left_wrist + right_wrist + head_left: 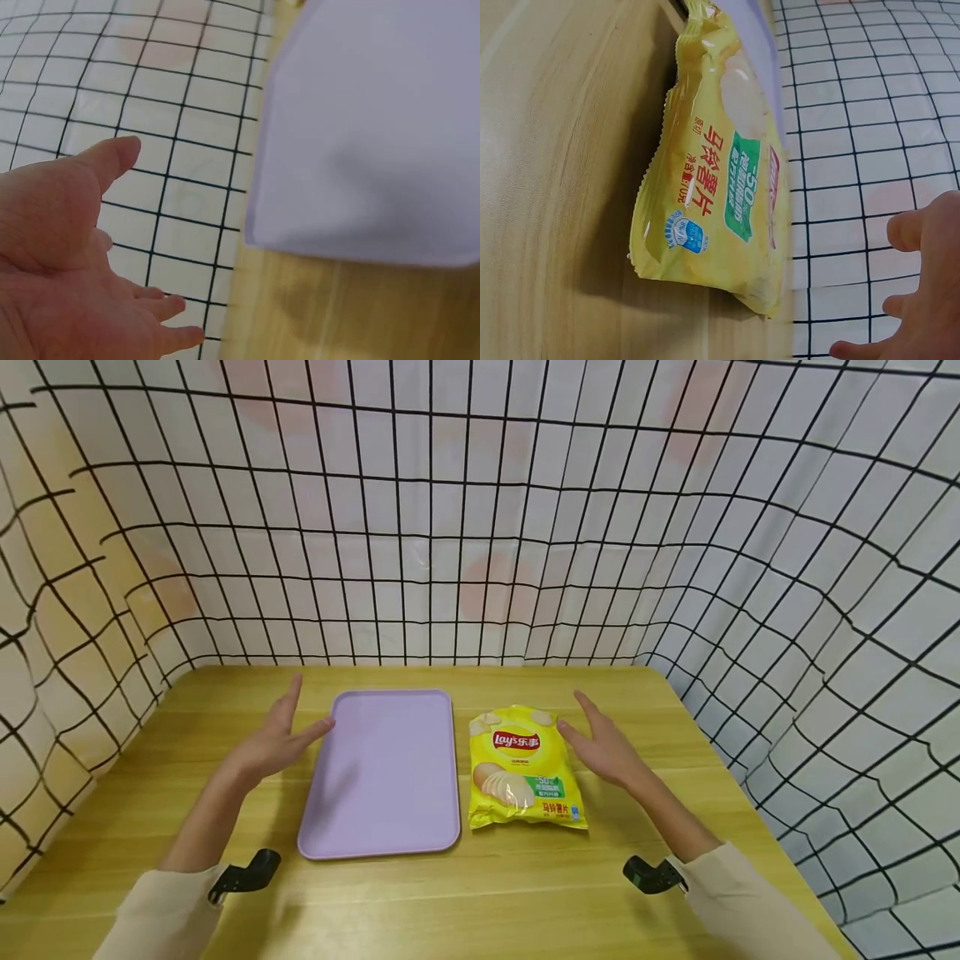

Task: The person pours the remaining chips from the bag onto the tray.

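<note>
A pale purple tray (382, 777) lies flat on the table, left of centre. Just right of it a yellow bag of potato chips (523, 768) lies face up, its printed front showing. My left hand (273, 742) hovers by the tray's left edge with fingers extended and nothing held. In the left wrist view the left palm and spread fingers stand apart from the tray (375, 135). On the other side my right hand (606, 747) is beside the bag's right edge, fingers straight and holding nothing. The right wrist view shows a gap between that hand and the chip bag (712, 180).
The wooden table (480, 902) ends at the back against a white wall covering with a black grid (450, 527), which also stands along the left and right sides. A black wrist camera (243, 875) sits on the left sleeve, another black camera (652, 875) on the right.
</note>
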`<state>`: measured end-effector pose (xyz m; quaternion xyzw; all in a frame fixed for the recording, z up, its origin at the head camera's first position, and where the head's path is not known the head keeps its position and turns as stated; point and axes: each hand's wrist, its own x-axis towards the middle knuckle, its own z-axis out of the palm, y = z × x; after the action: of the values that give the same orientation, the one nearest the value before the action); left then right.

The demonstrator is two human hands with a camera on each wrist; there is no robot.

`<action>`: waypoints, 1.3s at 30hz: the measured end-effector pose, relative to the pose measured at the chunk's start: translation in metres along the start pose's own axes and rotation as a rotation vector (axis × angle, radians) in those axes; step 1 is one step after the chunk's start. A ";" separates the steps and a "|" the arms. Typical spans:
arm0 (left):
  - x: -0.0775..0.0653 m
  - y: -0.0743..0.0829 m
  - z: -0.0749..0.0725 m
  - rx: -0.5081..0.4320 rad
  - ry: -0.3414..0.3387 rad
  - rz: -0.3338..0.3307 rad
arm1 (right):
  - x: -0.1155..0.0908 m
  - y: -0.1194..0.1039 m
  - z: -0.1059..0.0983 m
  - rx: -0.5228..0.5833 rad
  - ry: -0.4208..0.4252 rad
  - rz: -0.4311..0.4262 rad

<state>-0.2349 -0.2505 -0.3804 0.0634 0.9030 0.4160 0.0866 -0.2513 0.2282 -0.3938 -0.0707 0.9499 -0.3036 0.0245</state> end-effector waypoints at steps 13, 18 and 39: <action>0.001 -0.021 0.009 -0.232 -0.093 -0.123 | -0.003 0.016 -0.003 0.228 -0.157 0.122; -0.003 -0.029 0.014 -0.273 -0.099 -0.145 | -0.005 0.022 -0.003 0.338 -0.234 0.150; -0.002 -0.052 0.030 -0.273 -0.008 -0.161 | -0.016 0.038 0.001 0.551 -0.371 0.259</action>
<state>-0.2289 -0.2621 -0.4392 -0.0198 0.8397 0.5266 0.1312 -0.2396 0.2605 -0.4160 0.0054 0.8127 -0.5248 0.2532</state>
